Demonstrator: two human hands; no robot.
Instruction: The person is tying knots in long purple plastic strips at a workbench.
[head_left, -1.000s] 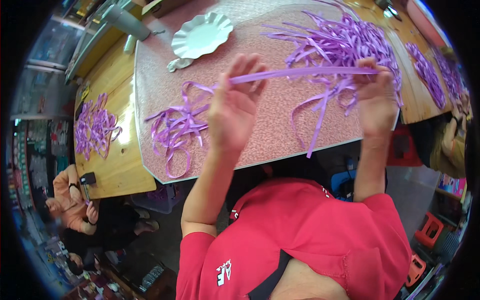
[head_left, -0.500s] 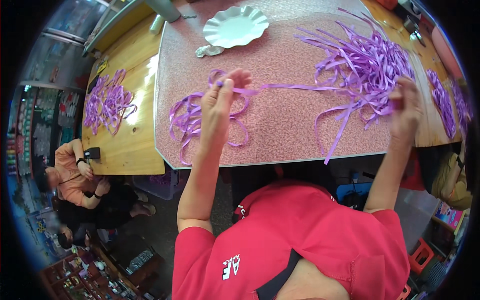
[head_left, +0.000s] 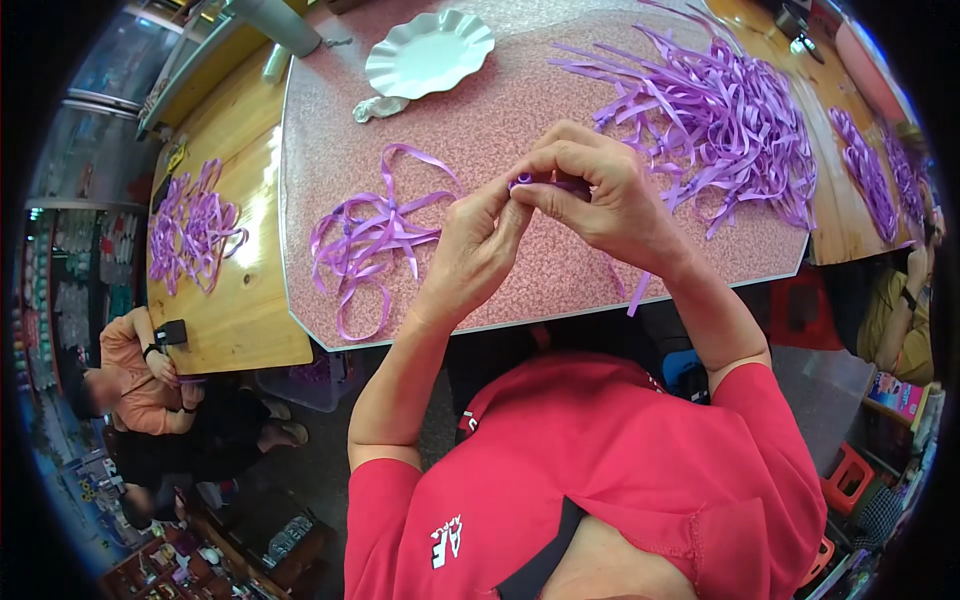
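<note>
Ribbon (head_left: 524, 179) lies between the meeting fingertips of left hand (head_left: 473, 245) and right hand (head_left: 618, 195), both pinching it.

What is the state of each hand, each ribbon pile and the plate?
Purple piece: pinched, mostly covered
Left hand: closed on it
Right hand: pinching it
Large ribbon heap: loose, tangled
Smaller ribbon pile: loosely looped
Ribbons on left wood: loosely heaped
Right ribbon bundle: gathered lengthwise
Plate: lying flat

Purple ribbon (head_left: 524, 179), pinched aloft, (mostly hidden)
</note>
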